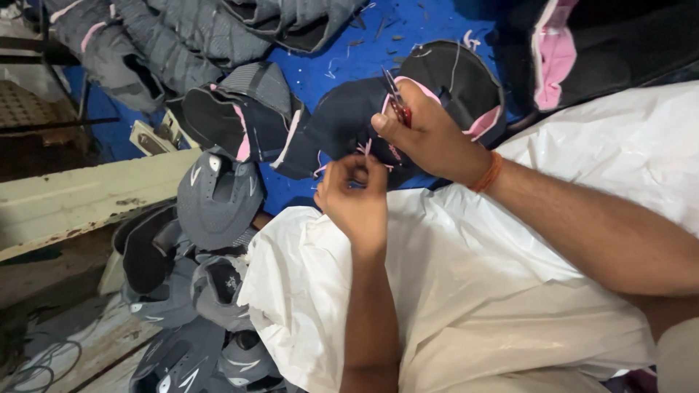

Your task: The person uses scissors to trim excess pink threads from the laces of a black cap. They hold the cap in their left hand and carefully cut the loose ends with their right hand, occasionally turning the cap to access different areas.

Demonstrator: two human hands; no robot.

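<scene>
My right hand (pixel 426 135) grips a small red-handled thread clipper (pixel 397 102), its blades pointing up over a dark navy cap (pixel 342 120) with pink lining. My left hand (pixel 355 200) pinches a loose pink thread at the cap's lower edge, fingers closed on it. The cap lies on a blue surface (pixel 342 62), partly on a white plastic sheet (pixel 466 291) across my lap. An orange band circles my right wrist.
Grey caps are piled at the lower left (pixel 211 211) and stacked along the top (pixel 182 40). A pale green wooden board (pixel 80 196) runs along the left. Black and pink fabric (pixel 582 51) lies at the top right. Thread scraps dot the blue surface.
</scene>
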